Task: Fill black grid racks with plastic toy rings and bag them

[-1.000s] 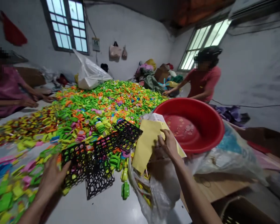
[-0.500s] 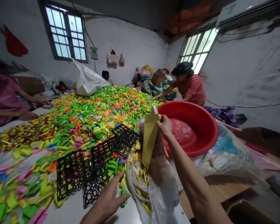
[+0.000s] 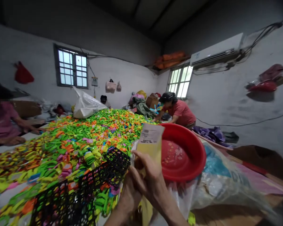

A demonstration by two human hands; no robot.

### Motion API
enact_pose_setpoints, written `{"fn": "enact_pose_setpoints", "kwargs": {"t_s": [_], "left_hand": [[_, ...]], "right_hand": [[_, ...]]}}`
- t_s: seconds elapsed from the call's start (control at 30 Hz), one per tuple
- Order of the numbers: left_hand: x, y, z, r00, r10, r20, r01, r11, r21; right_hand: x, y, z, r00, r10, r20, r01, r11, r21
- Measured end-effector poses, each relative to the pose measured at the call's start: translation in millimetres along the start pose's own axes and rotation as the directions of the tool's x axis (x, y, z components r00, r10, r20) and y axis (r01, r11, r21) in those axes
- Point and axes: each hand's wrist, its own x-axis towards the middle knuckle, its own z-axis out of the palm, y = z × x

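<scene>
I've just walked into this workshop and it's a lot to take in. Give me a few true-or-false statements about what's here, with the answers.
1. The right hand holds a yellow card with a white printed label. True.
2. The red plastic basin sits upside down. False: its open side faces up, showing a flower-patterned inside.
3. An air conditioner is mounted high on the right-hand wall. True.
4. The black plastic grids hang on the wall. False: they lie over the near edge of the heap of coloured plastic pieces.
5. A person in a red shirt leans in at the far side of the heap. True.
</scene>
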Motion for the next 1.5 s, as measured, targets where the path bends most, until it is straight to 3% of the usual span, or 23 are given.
{"fn": "enact_pose_setpoints", "kwargs": {"t_s": [0.07, 0.1, 0.17, 0.23, 0.27, 0.33, 0.4, 0.43, 0.47, 0.53, 0.57, 0.6, 0.63, 0.7, 0.73, 0.83, 0.9, 0.97, 1.07, 1.17, 1.27, 1.43, 1.5], "left_hand": [[-14.4, 14.8, -34.3, 0.982, -0.111, 0.156, 0.107, 0.994, 0.031], [-22.0, 23.6, -53.1, 0.944, -0.179, 0.278, 0.177, 0.984, 0.03], [-37.5, 38.6, -90.1, 0.813, -0.287, 0.506, 0.332, 0.943, 0.001], [-53.5, 42.9, -122.9, 0.691, -0.345, 0.635, 0.448, 0.894, -0.002], [-62.0, 39.8, -137.3, 0.636, -0.372, 0.677, 0.493, 0.87, 0.014], [-81.1, 25.5, -162.4, 0.514, -0.429, 0.743, 0.569, 0.819, 0.079], [-102.6, 6.9, -182.3, 0.41, -0.506, 0.759, 0.561, 0.796, 0.228], [-113.6, -1.5, -189.5, 0.417, -0.558, 0.718, 0.493, 0.802, 0.337], [-124.0, -8.6, -194.3, 0.476, -0.604, 0.639, 0.39, 0.796, 0.462], [-142.4, -18.6, -194.5, 0.668, -0.599, 0.442, 0.18, 0.706, 0.685], [-150.2, -22.1, -189.4, 0.741, -0.559, 0.373, 0.124, 0.659, 0.742], [-157.0, -25.2, -181.0, 0.783, -0.525, 0.333, 0.107, 0.642, 0.759], [-163.1, -28.3, -170.0, 0.795, -0.515, 0.321, 0.119, 0.651, 0.749], [-173.4, -35.7, -144.7, 0.771, -0.546, 0.327, 0.19, 0.688, 0.701], [-177.6, -40.2, -132.5, 0.758, -0.569, 0.319, 0.24, 0.698, 0.675], [-185.2, -56.3, -107.4, 0.727, -0.634, 0.262, 0.407, 0.707, 0.578], [-186.9, -67.7, -101.6, 0.723, -0.644, 0.25, 0.477, 0.728, 0.493], [-188.6, -78.3, -101.6, 0.718, -0.64, 0.274, 0.505, 0.75, 0.427], [-194.7, -90.7, -105.2, 0.681, -0.662, 0.313, 0.593, 0.749, 0.294], [-203.0, -97.3, -106.5, 0.63, -0.697, 0.344, 0.695, 0.703, 0.151], [-207.9, -98.8, -104.4, 0.619, -0.699, 0.359, 0.72, 0.687, 0.096], [-209.9, -103.1, -108.0, 0.646, -0.68, 0.346, 0.656, 0.727, 0.204], [-212.7, -107.1, -112.0, 0.655, -0.684, 0.32, 0.629, 0.729, 0.27]], "right_hand": [[10.4, -6.2, -21.7, 0.988, -0.155, 0.03, 0.157, 0.984, -0.087], [16.3, -7.3, -33.4, 0.978, -0.206, 0.041, 0.21, 0.965, -0.157], [26.0, -6.4, -51.9, 0.968, -0.215, 0.126, 0.241, 0.94, -0.244], [26.0, -1.8, -56.2, 0.932, -0.132, 0.339, 0.2, 0.964, -0.175], [19.7, 1.3, -51.4, 0.879, -0.086, 0.469, 0.144, 0.985, -0.09], [-8.3, 5.9, -29.2, 0.731, -0.019, 0.682, -0.054, 0.995, 0.085], [-55.0, 4.2, 2.7, 0.591, 0.034, 0.806, -0.308, 0.933, 0.187], [-82.3, 0.2, 19.0, 0.54, 0.063, 0.839, -0.421, 0.884, 0.205], [-109.8, -5.6, 33.9, 0.501, 0.095, 0.86, -0.515, 0.832, 0.208], [-158.3, -20.1, 57.2, 0.44, 0.165, 0.883, -0.657, 0.73, 0.191], [-176.7, -27.0, 65.2, 0.421, 0.198, 0.885, -0.71, 0.68, 0.185], [-190.3, -32.9, 70.9, 0.408, 0.222, 0.886, -0.751, 0.633, 0.187], [-199.2, -37.1, 74.5, 0.401, 0.236, 0.885, -0.782, 0.591, 0.197], [-205.0, -40.5, 77.0, 0.417, 0.237, 0.877, -0.798, 0.558, 0.228], [-203.9, -40.3, 76.6, 0.437, 0.222, 0.872, -0.777, 0.581, 0.241], [-195.7, -38.9, 72.8, 0.519, 0.157, 0.84, -0.581, 0.785, 0.213], [-193.3, -42.6, 71.3, 0.575, 0.097, 0.813, -0.348, 0.928, 0.135], [-196.0, -50.9, 71.1, 0.595, 0.032, 0.803, -0.125, 0.991, 0.054], [-208.8, -64.2, 69.9, 0.612, -0.039, 0.79, 0.057, 0.998, 0.005], [-225.3, -67.2, 65.8, 0.68, -0.153, 0.717, 0.168, 0.984, 0.051], [-233.2, -62.1, 61.7, 0.712, -0.218, 0.667, 0.173, 0.976, 0.135], [-210.6, -54.8, 48.9, 0.775, -0.185, 0.605, -0.044, 0.938, 0.343], [-191.6, -48.3, 41.6, 0.836, -0.076, 0.543, -0.163, 0.911, 0.378]]}}
